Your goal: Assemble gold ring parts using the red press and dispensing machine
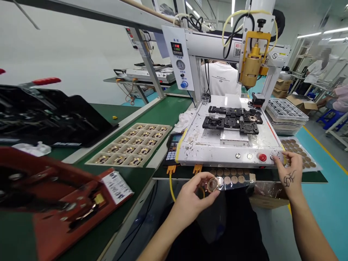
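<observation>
My left hand (pixel 194 195) pinches a round gold watch case (pixel 212 184) between thumb and fingers, in front of the machine's front edge. Beside it lies a strip of round brown discs (pixel 234 179). My right hand (pixel 290 172) is at the right end of the white dispensing machine's front panel (pixel 209 154), its thumb and fingers on a button, to the right of the red button (pixel 262 157). On the machine's bed sit black fixtures (pixel 232 122), one with a gold ring part (pixel 252 119) in it. Above them hangs a gold dispensing head (pixel 250 69).
A tray (pixel 88 162) of gold parts lies on the green table at the left, near a red press (pixel 54 217). Stacked trays (pixel 285 114) and a sheet of brown discs (pixel 297 152) are at the right. A person in white (pixel 221 78) sits behind the machine.
</observation>
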A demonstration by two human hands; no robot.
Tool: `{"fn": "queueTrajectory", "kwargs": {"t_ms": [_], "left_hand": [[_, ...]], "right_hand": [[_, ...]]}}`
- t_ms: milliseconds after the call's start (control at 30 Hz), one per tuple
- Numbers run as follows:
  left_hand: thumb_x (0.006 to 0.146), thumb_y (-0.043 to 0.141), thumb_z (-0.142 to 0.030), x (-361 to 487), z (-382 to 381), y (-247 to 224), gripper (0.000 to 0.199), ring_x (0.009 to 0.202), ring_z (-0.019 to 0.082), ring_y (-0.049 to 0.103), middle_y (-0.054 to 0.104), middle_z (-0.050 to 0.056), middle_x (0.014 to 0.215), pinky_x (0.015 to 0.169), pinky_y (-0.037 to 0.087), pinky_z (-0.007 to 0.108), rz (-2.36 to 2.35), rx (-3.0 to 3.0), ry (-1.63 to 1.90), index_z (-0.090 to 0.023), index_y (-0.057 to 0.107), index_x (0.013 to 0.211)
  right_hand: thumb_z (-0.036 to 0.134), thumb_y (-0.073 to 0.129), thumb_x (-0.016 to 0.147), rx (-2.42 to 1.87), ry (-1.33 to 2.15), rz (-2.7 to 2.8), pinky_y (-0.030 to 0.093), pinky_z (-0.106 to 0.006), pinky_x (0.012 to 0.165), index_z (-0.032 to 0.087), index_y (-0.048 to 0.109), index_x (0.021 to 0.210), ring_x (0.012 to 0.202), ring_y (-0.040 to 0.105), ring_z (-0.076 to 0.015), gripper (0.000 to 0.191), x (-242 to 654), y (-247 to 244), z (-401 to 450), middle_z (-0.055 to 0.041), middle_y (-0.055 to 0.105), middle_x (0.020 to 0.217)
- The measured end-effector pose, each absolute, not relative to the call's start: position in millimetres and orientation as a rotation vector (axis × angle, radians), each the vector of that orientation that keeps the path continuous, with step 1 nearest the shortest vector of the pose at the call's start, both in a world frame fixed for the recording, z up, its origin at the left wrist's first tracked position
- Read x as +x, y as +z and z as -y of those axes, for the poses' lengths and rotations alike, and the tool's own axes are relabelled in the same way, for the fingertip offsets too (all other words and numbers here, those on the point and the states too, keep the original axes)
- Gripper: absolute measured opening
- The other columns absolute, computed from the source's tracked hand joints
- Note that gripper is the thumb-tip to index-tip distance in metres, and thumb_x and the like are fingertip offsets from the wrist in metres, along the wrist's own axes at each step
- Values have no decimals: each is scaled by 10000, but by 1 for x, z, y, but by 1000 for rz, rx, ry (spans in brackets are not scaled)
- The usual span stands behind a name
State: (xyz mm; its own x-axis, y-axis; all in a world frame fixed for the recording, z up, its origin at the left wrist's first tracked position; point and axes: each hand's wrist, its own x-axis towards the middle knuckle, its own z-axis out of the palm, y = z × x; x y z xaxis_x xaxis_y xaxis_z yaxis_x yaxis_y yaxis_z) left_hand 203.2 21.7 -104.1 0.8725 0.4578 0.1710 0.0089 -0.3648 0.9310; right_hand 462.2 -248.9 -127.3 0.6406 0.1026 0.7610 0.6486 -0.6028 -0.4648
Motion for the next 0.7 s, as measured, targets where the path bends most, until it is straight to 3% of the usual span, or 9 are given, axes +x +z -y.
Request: {"fn": "queueTrajectory", "kwargs": {"t_ms": [167, 300, 467, 567, 700], "left_hand": [[776, 795, -229, 224, -15, -129, 327, 1038, 239, 742, 795, 62, 1115, 974, 579, 391, -177, 1971, 344, -218, 709, 1091], [766, 833, -203, 259, -1, -150, 352, 1257, 278, 688, 758, 94, 1325, 1137, 488, 420, 25, 2016, 212, -221, 694, 1089], [786, 821, -194, 288, 3, -168, 312, 1213, 297, 700, 757, 100, 1299, 1046, 533, 394, 109, 2134, 109, -213, 697, 1071], [773, 828, -166, 290, 0, -173, 334, 1292, 311, 658, 726, 118, 1365, 1090, 501, 401, 147, 2136, 126, -202, 698, 1078], [781, 823, -189, 289, -3, -174, 307, 1117, 289, 703, 759, 93, 1201, 960, 527, 374, 132, 2186, 72, -196, 689, 1058]], "right_hand": [[415, 630, 1047, -1994, -655, 849, 552, -453, 877, 261, 695, 1049, 908, 636, -298, 167, 422, -150, 233, -81, 672, 972], [242, 512, 1093, -1990, -150, 1328, 608, -390, 891, 257, 740, 1126, 960, 703, -250, 231, 397, -172, 207, -74, 740, 1033], [255, 526, 1091, -2081, -106, 1403, 610, -444, 881, 215, 733, 1225, 976, 674, -285, 250, 410, -194, 196, -121, 689, 1043], [260, 503, 1105, -2107, -102, 1461, 595, -459, 882, 187, 730, 1251, 976, 655, -297, 279, 414, -199, 199, -134, 684, 1041], [244, 490, 1112, -2088, -97, 1510, 580, -434, 866, 183, 726, 1216, 953, 641, -282, 265, 413, -200, 200, -117, 679, 993]]}}
